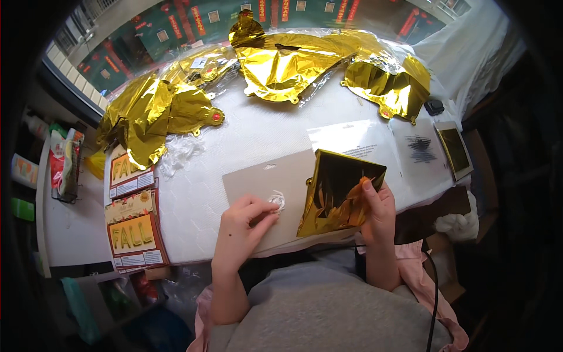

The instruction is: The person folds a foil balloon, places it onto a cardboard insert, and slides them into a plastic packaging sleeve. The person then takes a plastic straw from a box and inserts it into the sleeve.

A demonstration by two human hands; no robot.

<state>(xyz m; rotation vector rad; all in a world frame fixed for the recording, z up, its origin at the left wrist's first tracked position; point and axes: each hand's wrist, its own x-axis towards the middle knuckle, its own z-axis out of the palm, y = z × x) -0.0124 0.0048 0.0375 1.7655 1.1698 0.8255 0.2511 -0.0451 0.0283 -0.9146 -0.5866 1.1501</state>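
My right hand (378, 214) grips a folded gold foil balloon (328, 188) by its right side, thumb on top, holding it tilted over the table's near edge. Close to its left, a small coil of white string (277, 200) rests on a grey card (249, 176) with a hanging slot at its top. My left hand (246, 229) is closed, thumb and forefinger pinched at the coil's edge. Behind the foil lies a clear plastic sleeve (328, 138) with small print.
Heaps of gold foil balloons (293, 64) line the table's far side. Packed sets (132, 232) are stacked at the left edge, by a tangle of white string (182, 154). A small black object (434, 107) and a framed dark gold piece (454, 149) lie at the right.
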